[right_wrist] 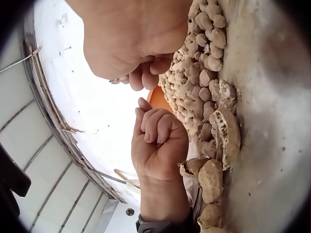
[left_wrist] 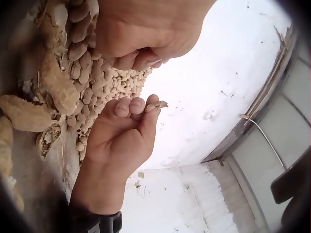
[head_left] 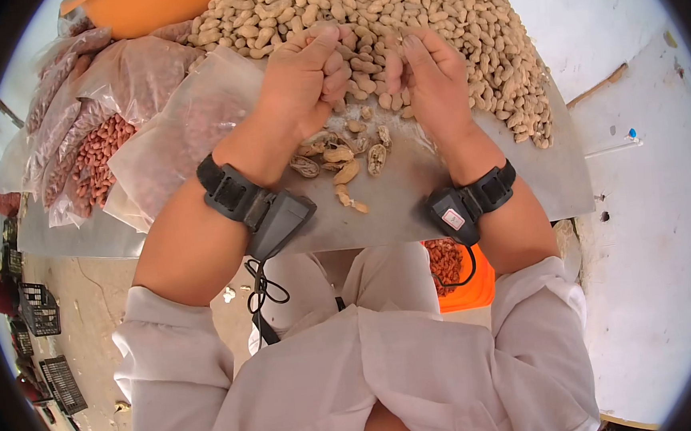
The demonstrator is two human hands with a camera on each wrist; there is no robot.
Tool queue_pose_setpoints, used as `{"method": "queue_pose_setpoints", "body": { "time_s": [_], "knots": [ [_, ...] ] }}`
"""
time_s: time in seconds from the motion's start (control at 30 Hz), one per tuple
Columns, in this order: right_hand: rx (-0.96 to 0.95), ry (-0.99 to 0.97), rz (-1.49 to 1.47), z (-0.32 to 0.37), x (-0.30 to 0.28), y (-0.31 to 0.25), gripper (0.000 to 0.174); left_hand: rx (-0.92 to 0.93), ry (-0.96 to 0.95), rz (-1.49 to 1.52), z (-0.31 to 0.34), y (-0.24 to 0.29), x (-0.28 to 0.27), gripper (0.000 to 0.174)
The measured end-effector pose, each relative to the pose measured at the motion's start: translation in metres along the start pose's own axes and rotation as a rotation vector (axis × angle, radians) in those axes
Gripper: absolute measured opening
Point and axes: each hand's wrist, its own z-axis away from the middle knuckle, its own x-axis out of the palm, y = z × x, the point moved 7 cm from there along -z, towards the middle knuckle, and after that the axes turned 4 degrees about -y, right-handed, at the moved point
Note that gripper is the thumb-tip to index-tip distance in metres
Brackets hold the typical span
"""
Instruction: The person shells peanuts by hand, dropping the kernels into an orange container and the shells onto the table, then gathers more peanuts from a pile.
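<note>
Both hands are raised above the metal table, before the heap of unshelled peanuts (head_left: pixel 363 6). My left hand (head_left: pixel 304 78) is a loose fist, its fingers curled toward the palm; the right wrist view shows this hand (right_wrist: pixel 160 141) with nothing visible at its fingertips. Between thumb and forefinger, my right hand (head_left: pixel 436 77) pinches a small piece of shell (left_wrist: pixel 156 106), clearest in the left wrist view. Whether anything lies inside either palm is hidden. Below and between the hands, broken shells (head_left: pixel 346 171) lie on the table (head_left: pixel 393 212).
Clear bags of red peanut kernels (head_left: pixel 105 156) lie at the left, one of them open. An orange basin (head_left: pixel 147 9) stands behind them. Under the table's front edge is an orange container (head_left: pixel 478 282) with reddish contents. Black crates (head_left: pixel 62 385) stand on the floor at left.
</note>
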Motion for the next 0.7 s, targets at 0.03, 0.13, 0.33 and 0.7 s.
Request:
{"method": "queue_pose_setpoints", "body": {
  "time_s": [0.03,0.13,0.33,0.7],
  "knots": [
    [0.002,0.015,0.009,0.001,0.0,-0.001,0.022,-0.003,-0.005,-0.004,0.0,0.0,0.0,0.017],
    [0.004,0.047,0.026,-0.001,-0.002,-0.003,0.022,0.014,0.02,-0.031,0.0,0.007,-0.001,0.019],
    [0.029,0.039,0.045,-0.001,-0.005,-0.002,0.02,0.091,0.047,-0.016,0.0,0.018,-0.012,0.023],
    [-0.009,0.009,0.23,-0.009,-0.001,-0.029,0.016,0.073,0.04,-0.465,-0.002,0.01,-0.009,0.023]
  ]
}}
